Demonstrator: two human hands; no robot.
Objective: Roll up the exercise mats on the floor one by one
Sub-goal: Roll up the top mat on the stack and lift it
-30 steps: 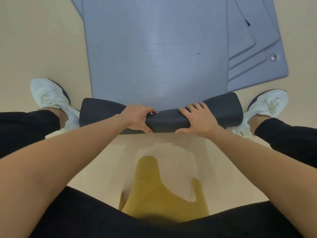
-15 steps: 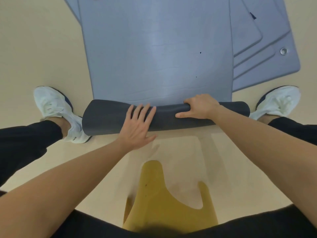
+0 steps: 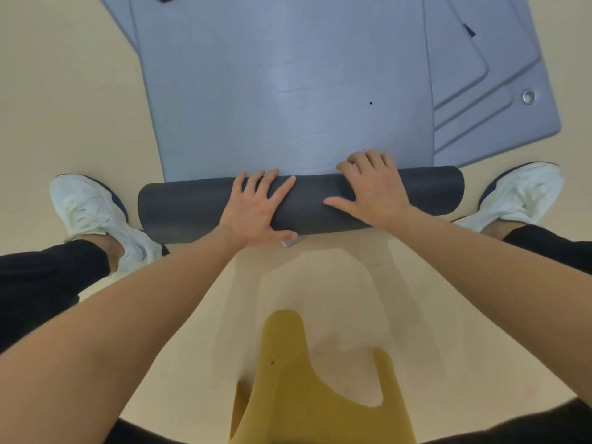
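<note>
We press our left hand (image 3: 256,208) and right hand (image 3: 371,187) flat, fingers spread, on the dark roll (image 3: 192,209) — the mat (image 3: 288,75) lies unrolled just beyond our fingertips.

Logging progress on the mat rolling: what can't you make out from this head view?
- Far end of the flat mat: cut off by the top edge.
- How many mats are stacked: only overlapping corners show.
- Roll middle: covered by left hand and right hand.

Left hand (image 3: 256,208) flat, fingers spread, frame centre; right hand (image 3: 371,187) just right, fingers curled forward; both forearms extended.
</note>
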